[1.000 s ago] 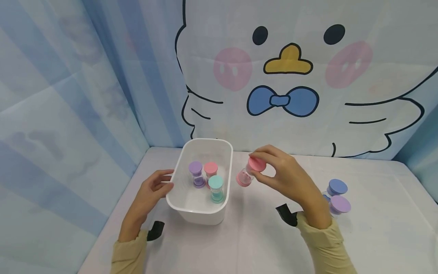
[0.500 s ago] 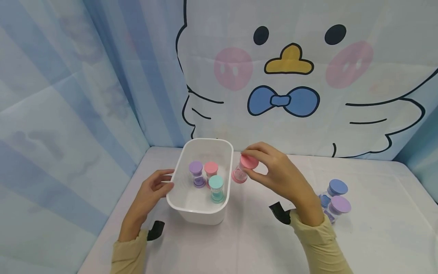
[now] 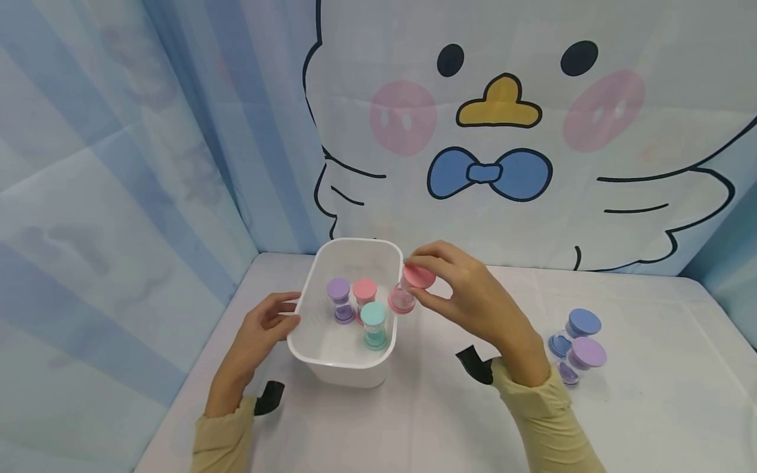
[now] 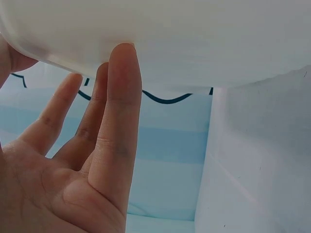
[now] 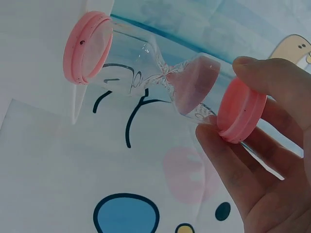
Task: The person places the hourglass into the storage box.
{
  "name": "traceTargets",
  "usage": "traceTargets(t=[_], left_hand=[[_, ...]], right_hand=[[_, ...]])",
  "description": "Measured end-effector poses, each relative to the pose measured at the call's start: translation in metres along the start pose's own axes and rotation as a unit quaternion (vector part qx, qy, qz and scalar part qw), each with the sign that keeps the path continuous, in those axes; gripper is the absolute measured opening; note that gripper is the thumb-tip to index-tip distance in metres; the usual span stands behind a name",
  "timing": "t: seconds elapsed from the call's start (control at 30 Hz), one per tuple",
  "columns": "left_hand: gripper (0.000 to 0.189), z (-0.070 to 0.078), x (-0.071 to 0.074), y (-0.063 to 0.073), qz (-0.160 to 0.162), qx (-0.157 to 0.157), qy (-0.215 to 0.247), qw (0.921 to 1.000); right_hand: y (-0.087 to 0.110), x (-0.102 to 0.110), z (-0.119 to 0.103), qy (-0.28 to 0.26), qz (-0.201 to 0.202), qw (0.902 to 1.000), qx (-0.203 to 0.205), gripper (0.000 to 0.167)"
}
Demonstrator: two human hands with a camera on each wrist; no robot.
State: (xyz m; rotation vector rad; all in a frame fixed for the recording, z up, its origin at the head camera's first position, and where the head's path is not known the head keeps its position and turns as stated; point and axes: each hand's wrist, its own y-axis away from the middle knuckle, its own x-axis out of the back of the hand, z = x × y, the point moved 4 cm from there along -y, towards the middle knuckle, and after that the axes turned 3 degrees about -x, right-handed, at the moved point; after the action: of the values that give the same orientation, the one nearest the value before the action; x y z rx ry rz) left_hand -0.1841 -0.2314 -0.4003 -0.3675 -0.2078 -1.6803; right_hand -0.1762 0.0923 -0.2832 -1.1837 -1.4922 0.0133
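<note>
My right hand [image 3: 473,295] pinches the pink cap of a pink hourglass [image 5: 146,73] between thumb and fingers. The hourglass is tilted, its lower cap at the right rim of a white bin [image 3: 322,351]; in the right wrist view pink sand lies in the bulb near my fingers. Inside the bin stand a purple hourglass [image 3: 339,299], another pink hourglass [image 3: 365,292] and a teal hourglass [image 3: 374,322]. My left hand [image 3: 260,338] touches the bin's left side; in the left wrist view fairly straight fingers [image 4: 121,92] rest against its outer wall.
To the right, a blue hourglass [image 3: 582,322] and a purple hourglass [image 3: 587,353] stand close together on the white table [image 3: 668,387]. A cartoon-printed curtain [image 3: 491,230] hangs behind the table, and a blue and white curtain [image 3: 148,230] borders its left side.
My right hand has moved left with the pink hourglass, from beside the bin to its right rim. The blue and purple hourglasses at right are less covered. My left hand and the bin stay put.
</note>
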Motion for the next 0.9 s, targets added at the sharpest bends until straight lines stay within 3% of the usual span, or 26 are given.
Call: traceTargets(t=[0.43, 0.9], left_hand=[[0.045, 0.0, -0.002, -0.003, -0.003, 0.0, 0.005, 1.0], [0.045, -0.005, 0.0, -0.001, -0.004, -0.002, 0.006, 1.0]], right_hand=[[-0.006, -0.006, -0.006, -0.011, 0.007, 0.9999, 0.011, 0.043], [-0.012, -0.034, -0.013, -0.039, -0.015, 0.9986, 0.031, 0.038]])
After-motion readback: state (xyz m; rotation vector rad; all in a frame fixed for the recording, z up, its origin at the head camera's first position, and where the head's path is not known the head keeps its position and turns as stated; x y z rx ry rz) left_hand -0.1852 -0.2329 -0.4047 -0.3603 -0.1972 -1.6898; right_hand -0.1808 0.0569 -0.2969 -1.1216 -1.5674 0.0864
